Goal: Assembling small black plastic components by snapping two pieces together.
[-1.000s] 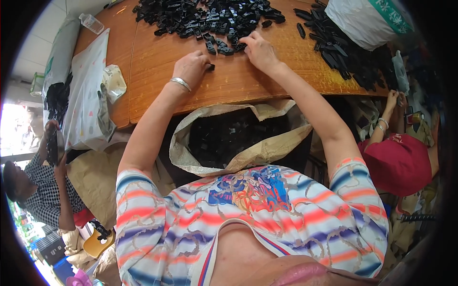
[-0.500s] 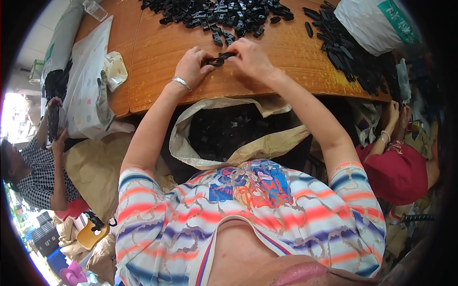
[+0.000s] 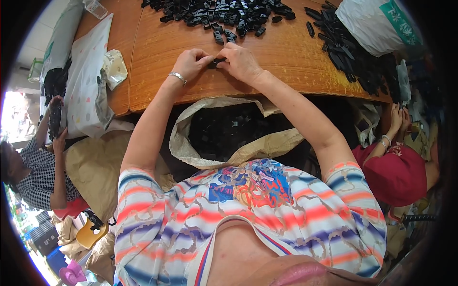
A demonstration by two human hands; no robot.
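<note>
Fingers of left hand and right hand pinched around black plastic, closer together than before.

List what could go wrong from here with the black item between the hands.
Pinched between the left hand and right hand, the small black item might slip from that grip. If it tumbled off the wooden table, it could land in the open sack, among similarly dark pieces, and be hard to find.

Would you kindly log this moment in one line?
left hand, right hand: holding black workpiece | beyond: black pile | nearer: open sack
</note>
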